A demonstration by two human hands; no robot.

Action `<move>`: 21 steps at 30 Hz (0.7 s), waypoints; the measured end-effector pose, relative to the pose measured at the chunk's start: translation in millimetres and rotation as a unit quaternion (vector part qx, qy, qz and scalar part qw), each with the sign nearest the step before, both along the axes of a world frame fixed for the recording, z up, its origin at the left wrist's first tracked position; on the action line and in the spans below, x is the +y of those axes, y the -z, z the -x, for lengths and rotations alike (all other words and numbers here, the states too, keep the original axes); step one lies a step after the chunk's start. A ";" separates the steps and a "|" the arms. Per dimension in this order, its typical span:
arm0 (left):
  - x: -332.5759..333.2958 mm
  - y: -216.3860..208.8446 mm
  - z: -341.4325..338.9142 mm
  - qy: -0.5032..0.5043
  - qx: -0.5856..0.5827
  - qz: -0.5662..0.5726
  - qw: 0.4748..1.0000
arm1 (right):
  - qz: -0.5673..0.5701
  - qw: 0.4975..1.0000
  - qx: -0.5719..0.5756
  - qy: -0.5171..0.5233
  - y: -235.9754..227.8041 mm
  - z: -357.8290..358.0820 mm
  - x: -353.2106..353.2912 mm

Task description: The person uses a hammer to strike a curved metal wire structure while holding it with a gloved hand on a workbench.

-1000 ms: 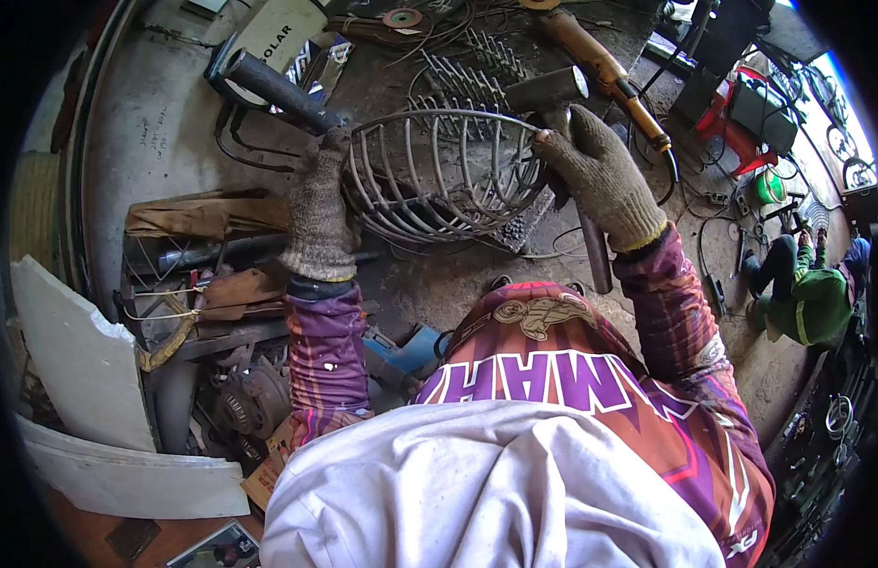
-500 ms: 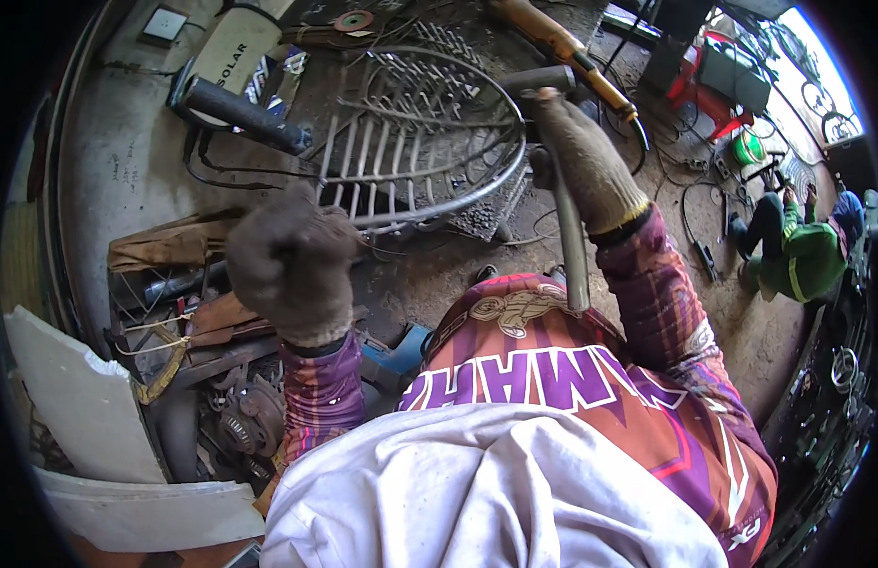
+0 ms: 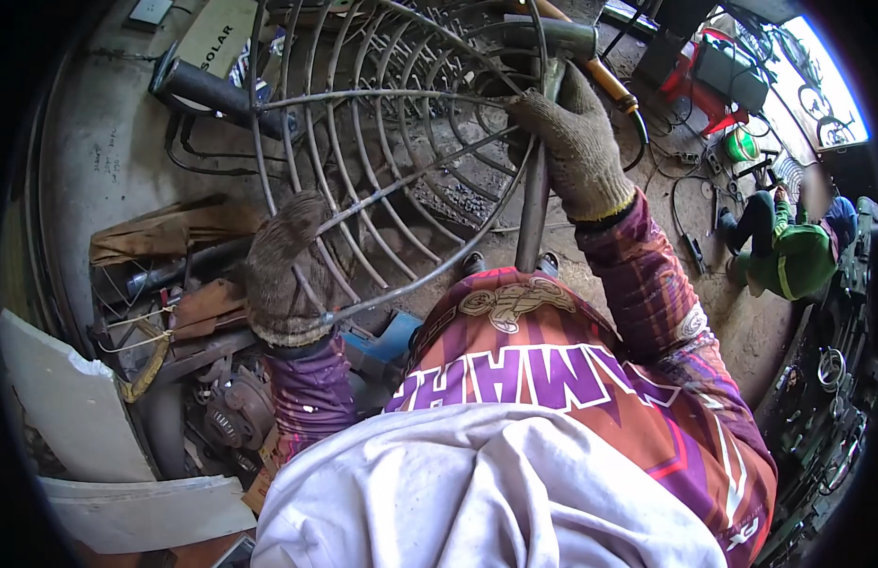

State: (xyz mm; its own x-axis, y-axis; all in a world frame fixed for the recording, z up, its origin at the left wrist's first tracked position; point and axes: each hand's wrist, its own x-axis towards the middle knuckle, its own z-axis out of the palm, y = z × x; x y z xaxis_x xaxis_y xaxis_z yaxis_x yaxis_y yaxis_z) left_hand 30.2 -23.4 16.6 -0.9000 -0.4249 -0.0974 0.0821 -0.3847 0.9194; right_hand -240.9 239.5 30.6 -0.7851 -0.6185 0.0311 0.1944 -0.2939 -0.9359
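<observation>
A round grille of curved metal bars [image 3: 368,199] is raised and tilted in front of me. My left hand [image 3: 292,256], in a dirty knitted glove, is closed on its lower left part, with some bars crossing in front of the glove. My right hand [image 3: 576,142], gloved too, is closed round a metal pipe [image 3: 533,213] that hangs down toward my shirt. The right thumb lies against the right edge of the grille. Part of the right fingers is hidden behind the pipe and the grille.
Beyond the grille is a worktable with metal pieces. A dark pipe [image 3: 207,95] lies at its left, and a wooden-handled tool [image 3: 604,80] with a cable at its right. Boards [image 3: 70,407] and scrap stand at lower left. A person in green [image 3: 794,256] sits at right.
The grille has come up off the table toward me and tilted. My left hand has taken hold of its bars. My right hand has shifted slightly toward me, its thumb now on the grille.
</observation>
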 end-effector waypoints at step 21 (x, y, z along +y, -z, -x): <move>89.3 -52.3 18.7 -0.065 -0.084 0.525 0.844 | -0.233 0.883 0.400 -0.077 2.5 -56.6 39.7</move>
State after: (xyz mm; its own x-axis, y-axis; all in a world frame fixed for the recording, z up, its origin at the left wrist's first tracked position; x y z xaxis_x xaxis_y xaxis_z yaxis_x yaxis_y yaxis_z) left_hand 11.5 65.9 68.9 -0.8496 -0.4509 0.2737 -0.1046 0.6527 0.7504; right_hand -184.3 279.3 28.1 -0.5329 -0.8078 0.2520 -0.5801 0.1319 -0.8038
